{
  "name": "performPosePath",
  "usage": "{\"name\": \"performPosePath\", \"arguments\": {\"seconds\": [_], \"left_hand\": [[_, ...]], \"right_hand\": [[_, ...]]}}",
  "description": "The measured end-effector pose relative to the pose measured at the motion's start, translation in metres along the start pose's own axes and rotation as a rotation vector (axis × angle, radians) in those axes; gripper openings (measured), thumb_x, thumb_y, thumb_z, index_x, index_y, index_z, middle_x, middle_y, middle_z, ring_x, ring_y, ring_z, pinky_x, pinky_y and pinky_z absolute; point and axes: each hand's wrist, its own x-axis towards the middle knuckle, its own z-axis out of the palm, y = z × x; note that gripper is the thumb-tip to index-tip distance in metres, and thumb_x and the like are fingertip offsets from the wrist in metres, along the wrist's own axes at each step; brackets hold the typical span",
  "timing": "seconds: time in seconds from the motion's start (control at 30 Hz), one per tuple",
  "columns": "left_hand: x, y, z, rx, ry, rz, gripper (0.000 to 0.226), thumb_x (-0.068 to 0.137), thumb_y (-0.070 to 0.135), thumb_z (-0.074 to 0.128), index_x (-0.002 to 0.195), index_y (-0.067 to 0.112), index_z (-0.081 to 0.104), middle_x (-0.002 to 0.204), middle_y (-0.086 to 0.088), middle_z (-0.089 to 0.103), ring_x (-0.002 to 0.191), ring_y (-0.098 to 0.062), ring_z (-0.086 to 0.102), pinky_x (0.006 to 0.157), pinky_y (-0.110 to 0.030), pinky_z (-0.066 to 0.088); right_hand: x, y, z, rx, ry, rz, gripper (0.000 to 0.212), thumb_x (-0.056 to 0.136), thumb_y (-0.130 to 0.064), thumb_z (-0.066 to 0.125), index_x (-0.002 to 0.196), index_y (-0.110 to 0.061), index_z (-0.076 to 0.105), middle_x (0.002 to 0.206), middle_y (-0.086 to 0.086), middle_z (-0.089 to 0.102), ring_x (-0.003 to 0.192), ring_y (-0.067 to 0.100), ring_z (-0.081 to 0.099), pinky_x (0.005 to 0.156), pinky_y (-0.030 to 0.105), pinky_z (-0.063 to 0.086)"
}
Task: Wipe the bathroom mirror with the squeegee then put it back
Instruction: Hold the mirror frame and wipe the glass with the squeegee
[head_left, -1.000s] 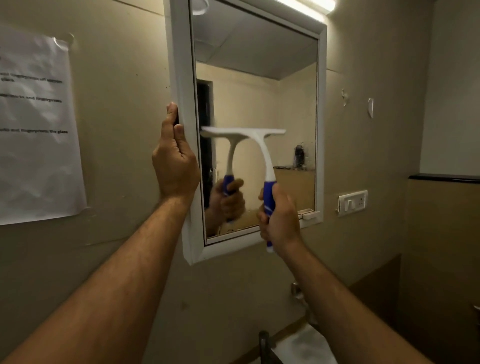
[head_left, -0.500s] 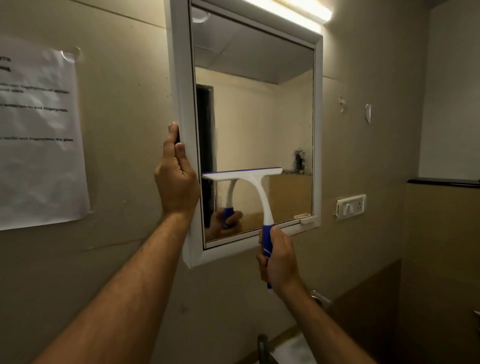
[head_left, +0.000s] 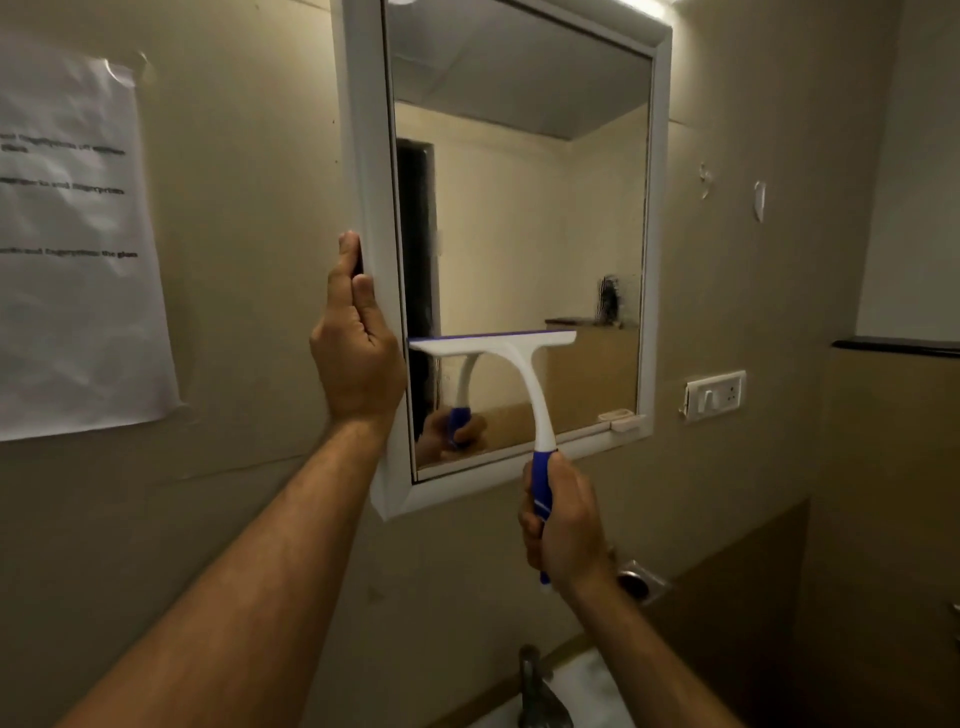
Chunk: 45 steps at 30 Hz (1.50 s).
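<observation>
My right hand (head_left: 563, 525) has its grip clamped on the blue handle of the squeegee (head_left: 511, 374). Blade lies level against the lower left part of the mirror (head_left: 530, 208) glass. My left hand (head_left: 358, 353) is wrapped around the mirror's white left frame edge, fingers behind it.

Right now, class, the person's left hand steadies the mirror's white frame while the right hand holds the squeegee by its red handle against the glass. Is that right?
Not quite. The head view shows the squeegee handle is blue, not red. The rest holds: left hand steadies the mirror's white frame, right hand holds the squeegee against the glass.
</observation>
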Motion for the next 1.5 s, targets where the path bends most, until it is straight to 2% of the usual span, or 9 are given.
{"name": "performPosePath", "arguments": {"seconds": [0.07, 0.17, 0.33, 0.6, 0.83, 1.03, 1.13, 1.4, 1.5], "left_hand": [[-0.002, 0.002, 0.000, -0.015, 0.016, -0.014, 0.038, 0.106, 0.012, 0.038, 0.142, 0.003, 0.045, 0.141, -0.009, 0.053, 0.108, 0.032, 0.041, 0.092, 0.005, 0.034], [-0.005, 0.002, -0.001, -0.024, 0.039, -0.030, 0.039, 0.106, 0.014, 0.037, 0.142, 0.005, 0.045, 0.141, -0.007, 0.053, 0.121, 0.013, 0.045, 0.099, -0.004, 0.039], [-0.012, 0.003, -0.003, -0.025, 0.019, -0.050, 0.038, 0.106, 0.011, 0.037, 0.141, 0.001, 0.046, 0.141, -0.008, 0.053, 0.113, 0.031, 0.038, 0.094, 0.004, 0.033], [-0.020, -0.002, -0.006, 0.023, 0.033, -0.035, 0.038, 0.106, 0.014, 0.038, 0.142, 0.007, 0.045, 0.143, -0.003, 0.052, 0.120, 0.014, 0.044, 0.096, 0.000, 0.037], [-0.023, -0.003, -0.007, 0.017, 0.011, -0.045, 0.039, 0.106, 0.014, 0.037, 0.144, 0.004, 0.044, 0.143, -0.008, 0.051, 0.126, 0.002, 0.044, 0.099, -0.001, 0.036], [-0.025, -0.002, -0.010, -0.007, -0.011, -0.049, 0.039, 0.105, 0.008, 0.038, 0.142, -0.001, 0.043, 0.141, -0.009, 0.052, 0.104, 0.034, 0.041, 0.087, 0.008, 0.034], [-0.026, -0.003, -0.009, -0.035, -0.007, -0.060, 0.038, 0.105, 0.009, 0.038, 0.142, -0.001, 0.044, 0.142, -0.012, 0.052, 0.109, 0.034, 0.038, 0.093, 0.005, 0.033], [-0.046, -0.005, -0.014, -0.011, -0.017, -0.093, 0.038, 0.105, 0.006, 0.038, 0.141, -0.002, 0.044, 0.141, -0.013, 0.052, 0.098, 0.035, 0.044, 0.082, 0.009, 0.034], [-0.045, -0.010, -0.016, 0.005, -0.013, -0.086, 0.040, 0.106, 0.014, 0.036, 0.145, 0.006, 0.042, 0.143, -0.008, 0.052, 0.108, 0.018, 0.054, 0.088, 0.000, 0.043]], "right_hand": [[-0.009, 0.007, -0.006, -0.021, -0.001, 0.038, 0.038, 0.102, -0.036, 0.030, 0.090, -0.007, 0.051, 0.055, 0.000, 0.043, 0.041, 0.008, 0.037, 0.039, 0.022, 0.033], [-0.010, 0.000, -0.011, -0.061, 0.007, 0.051, 0.041, 0.102, -0.040, 0.031, 0.091, -0.008, 0.053, 0.054, -0.001, 0.044, 0.041, 0.008, 0.037, 0.040, 0.022, 0.033], [0.005, -0.030, -0.007, -0.010, -0.037, 0.016, 0.044, 0.101, -0.048, 0.031, 0.101, -0.012, 0.056, 0.055, -0.002, 0.047, 0.041, 0.010, 0.037, 0.039, 0.023, 0.033], [-0.023, 0.012, -0.017, -0.016, -0.046, 0.128, 0.043, 0.098, -0.047, 0.032, 0.095, -0.011, 0.054, 0.053, -0.003, 0.047, 0.042, 0.010, 0.037, 0.040, 0.023, 0.034], [0.005, -0.036, -0.005, 0.017, -0.063, 0.052, 0.043, 0.100, -0.048, 0.030, 0.100, -0.012, 0.055, 0.054, -0.002, 0.046, 0.040, 0.009, 0.036, 0.039, 0.022, 0.031], [-0.009, -0.017, -0.001, -0.001, -0.044, 0.090, 0.042, 0.101, -0.047, 0.030, 0.094, -0.014, 0.054, 0.054, -0.001, 0.045, 0.042, 0.010, 0.037, 0.039, 0.022, 0.033], [-0.028, 0.005, -0.008, -0.043, -0.029, 0.129, 0.041, 0.101, -0.045, 0.030, 0.092, -0.013, 0.054, 0.053, -0.002, 0.045, 0.042, 0.010, 0.037, 0.039, 0.022, 0.033], [-0.006, -0.028, -0.013, -0.093, -0.005, 0.075, 0.044, 0.100, -0.049, 0.030, 0.092, -0.014, 0.055, 0.056, -0.002, 0.046, 0.042, 0.009, 0.037, 0.041, 0.023, 0.032], [-0.003, -0.028, -0.012, -0.080, -0.009, 0.093, 0.044, 0.100, -0.050, 0.028, 0.093, -0.014, 0.054, 0.054, -0.002, 0.045, 0.041, 0.010, 0.037, 0.041, 0.023, 0.033]]}}
